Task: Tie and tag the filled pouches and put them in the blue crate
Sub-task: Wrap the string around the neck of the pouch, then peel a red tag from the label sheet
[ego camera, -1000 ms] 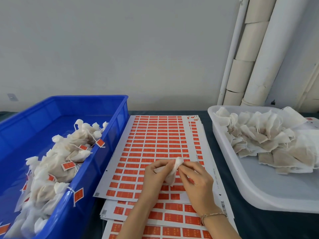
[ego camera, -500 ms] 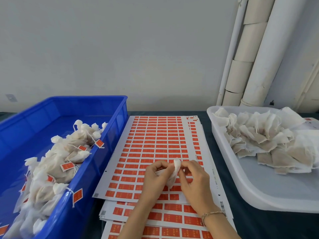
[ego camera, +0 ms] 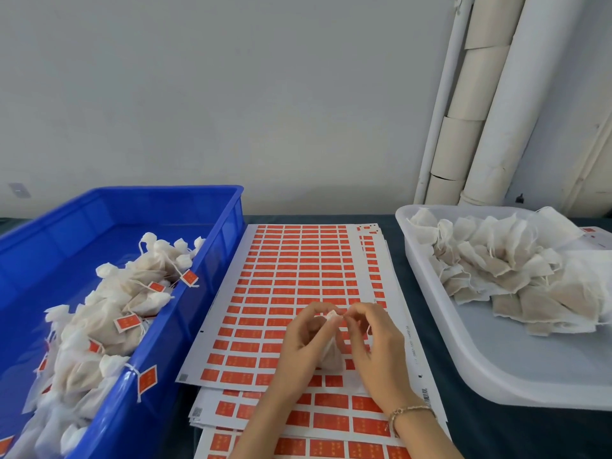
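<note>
Tagged pouches (ego camera: 109,313) lay in the blue crate (ego camera: 218,233), table's left edge; untied pouches (ego camera: 516,279) heaped the white tray (ego camera: 496,369) — left hand (ego camera: 303,342) and right hand (ego camera: 374,346) pinched one pouch (ego camera: 329,354), seemingly mid-tie.

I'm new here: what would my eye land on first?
A stack of white sheets printed with orange labels fills the middle, and over its near end the left hand and right hand hold one small pouch. At left a bright blue crate holds tied pouches with orange tags; at right a white tray holds a heap of untagged pouches.
</note>
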`<state>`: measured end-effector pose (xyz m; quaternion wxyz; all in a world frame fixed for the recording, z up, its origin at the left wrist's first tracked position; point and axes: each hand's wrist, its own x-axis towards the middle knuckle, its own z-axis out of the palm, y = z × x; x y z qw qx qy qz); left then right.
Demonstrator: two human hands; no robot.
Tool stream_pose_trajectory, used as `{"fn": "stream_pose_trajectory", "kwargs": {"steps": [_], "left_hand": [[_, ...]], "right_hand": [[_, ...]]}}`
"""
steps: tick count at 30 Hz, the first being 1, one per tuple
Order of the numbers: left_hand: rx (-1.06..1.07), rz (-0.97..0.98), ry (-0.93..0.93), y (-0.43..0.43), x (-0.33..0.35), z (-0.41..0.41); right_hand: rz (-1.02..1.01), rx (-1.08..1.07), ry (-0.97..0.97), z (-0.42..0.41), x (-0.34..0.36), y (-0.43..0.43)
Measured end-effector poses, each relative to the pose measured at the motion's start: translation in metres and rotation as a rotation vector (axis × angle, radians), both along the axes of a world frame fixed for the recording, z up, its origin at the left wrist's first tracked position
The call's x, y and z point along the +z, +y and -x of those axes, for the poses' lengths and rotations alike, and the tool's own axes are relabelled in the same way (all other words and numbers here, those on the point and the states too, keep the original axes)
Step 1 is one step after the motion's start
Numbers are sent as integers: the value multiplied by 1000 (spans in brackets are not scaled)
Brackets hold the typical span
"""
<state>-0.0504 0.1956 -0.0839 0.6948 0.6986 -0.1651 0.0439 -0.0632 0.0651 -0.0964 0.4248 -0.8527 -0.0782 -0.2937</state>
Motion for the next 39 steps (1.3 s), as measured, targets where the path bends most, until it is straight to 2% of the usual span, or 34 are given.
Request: {"fn": "stream_pose_trajectory", "kwargs": {"steps": [3, 20, 29, 34, 39], "left_hand": [[34, -6, -49, 0, 0, 0], [114, 43, -52, -8, -4, 0], [89, -69, 7, -7, -9, -5], [133, -108, 34, -5, -12, -10], [118, -140, 58, -7, -12, -9]], "right_hand": [[19, 2, 16, 1, 0, 0], [106, -251, -63, -2, 5, -10], [-145, -122, 245, -9, 6, -25], [10, -199, 478, -2, -1, -30], [-10, -153, 537, 7, 4, -24]]}}
